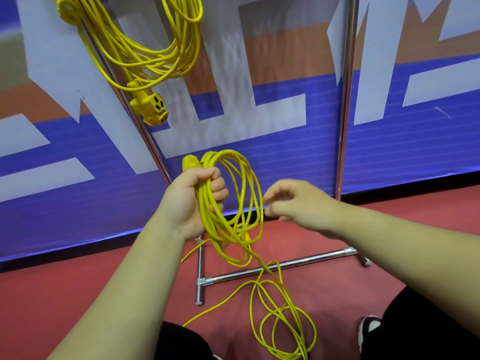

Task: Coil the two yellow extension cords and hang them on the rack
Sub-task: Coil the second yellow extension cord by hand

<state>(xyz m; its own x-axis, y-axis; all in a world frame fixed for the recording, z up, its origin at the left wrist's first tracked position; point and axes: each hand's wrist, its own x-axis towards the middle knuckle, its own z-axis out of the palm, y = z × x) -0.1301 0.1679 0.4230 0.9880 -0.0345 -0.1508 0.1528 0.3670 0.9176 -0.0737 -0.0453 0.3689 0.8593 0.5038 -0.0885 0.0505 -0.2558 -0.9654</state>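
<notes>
One yellow extension cord [145, 55] hangs coiled from the top left of the metal rack [345, 100], its socket end [150, 105] dangling below the loops. My left hand [192, 198] grips a bundle of loops of the second yellow cord [233, 203], with its plug end sticking up above my fist. The rest of that cord [280, 320] trails down in loose loops on the red floor. My right hand [293, 201] hovers just right of the coil, fingers loosely curled, holding nothing that I can see.
A blue, white and orange banner [259, 126] stands behind the rack. The rack's base bars [272, 266] lie on the red floor [65, 294] under my hands. My legs and a black-and-white shoe [368, 331] show at the bottom.
</notes>
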